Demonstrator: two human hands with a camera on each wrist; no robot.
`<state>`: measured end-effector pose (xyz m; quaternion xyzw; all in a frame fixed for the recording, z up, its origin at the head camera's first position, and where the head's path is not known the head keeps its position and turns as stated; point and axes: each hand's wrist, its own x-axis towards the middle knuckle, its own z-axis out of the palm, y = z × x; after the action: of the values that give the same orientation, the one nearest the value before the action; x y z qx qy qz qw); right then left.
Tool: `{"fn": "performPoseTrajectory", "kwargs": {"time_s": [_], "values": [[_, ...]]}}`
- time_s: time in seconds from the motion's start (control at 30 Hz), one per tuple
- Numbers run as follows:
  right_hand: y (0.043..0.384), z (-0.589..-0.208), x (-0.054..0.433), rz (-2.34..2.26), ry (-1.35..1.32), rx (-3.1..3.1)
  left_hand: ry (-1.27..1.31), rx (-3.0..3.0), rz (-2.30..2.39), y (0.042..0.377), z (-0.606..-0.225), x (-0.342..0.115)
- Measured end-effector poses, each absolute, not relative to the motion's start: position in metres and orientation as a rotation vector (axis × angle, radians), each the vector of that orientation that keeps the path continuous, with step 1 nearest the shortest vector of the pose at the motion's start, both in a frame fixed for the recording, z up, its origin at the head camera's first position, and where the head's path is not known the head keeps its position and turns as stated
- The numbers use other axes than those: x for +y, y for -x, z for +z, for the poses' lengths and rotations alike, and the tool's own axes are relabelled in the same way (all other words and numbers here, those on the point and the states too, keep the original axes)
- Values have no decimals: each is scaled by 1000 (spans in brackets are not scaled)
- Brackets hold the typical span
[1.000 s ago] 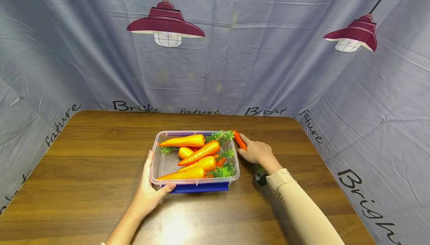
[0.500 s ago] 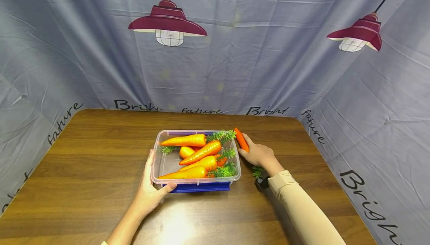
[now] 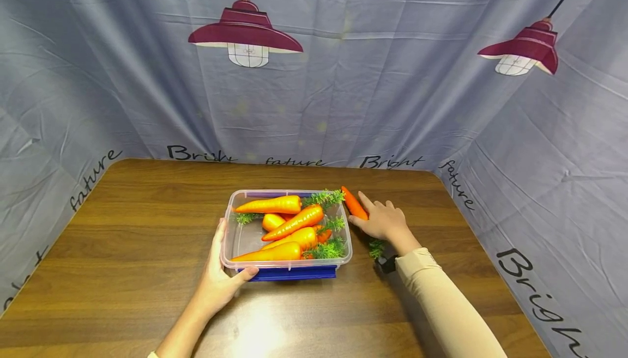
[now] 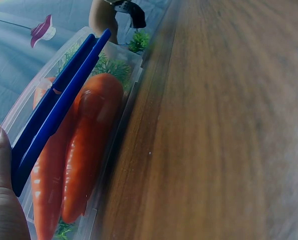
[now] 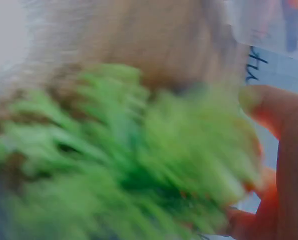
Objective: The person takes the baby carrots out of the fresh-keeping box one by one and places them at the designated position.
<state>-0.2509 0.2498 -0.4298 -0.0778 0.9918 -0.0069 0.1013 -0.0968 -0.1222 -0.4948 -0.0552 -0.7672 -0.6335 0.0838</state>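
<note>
A clear plastic food container (image 3: 287, 264) with blue latches stands mid-table in the head view. Several carrots (image 3: 277, 204) with leafy green tops lie inside. My left hand (image 3: 216, 276) holds its near left corner, thumb at the front blue latch (image 4: 58, 107) and fingers along the left side. One more orange carrot (image 3: 354, 204) lies just right of the container, its green top (image 3: 376, 248) under my right wrist. Around that carrot my right hand (image 3: 385, 220) has thumb and index finger spread, the other fingers apart. In the right wrist view, blurred greens (image 5: 128, 150) hide most of the carrot.
A brown wood-grain table (image 3: 122, 249) carries everything. Grey-blue curtains (image 3: 314, 102) printed with lamps and lettering surround its back and sides. A black device (image 3: 387, 264) is strapped at the right wrist.
My right hand's fingers have spread apart and the hand has shifted slightly right. More of the loose carrot shows, turned a little. The left hand and container keep their place.
</note>
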Motion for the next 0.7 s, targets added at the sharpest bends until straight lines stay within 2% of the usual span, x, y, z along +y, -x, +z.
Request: {"fn": "performPoseTrajectory", "kwargs": {"time_s": [0.33, 0.7], "values": [[249, -391, 246, -62, 396, 3064, 177, -2270, -1901, 97, -495, -122], [242, -358, 208, -68, 786, 3241, 194, -2245, -1911, 98, -496, -121]]}}
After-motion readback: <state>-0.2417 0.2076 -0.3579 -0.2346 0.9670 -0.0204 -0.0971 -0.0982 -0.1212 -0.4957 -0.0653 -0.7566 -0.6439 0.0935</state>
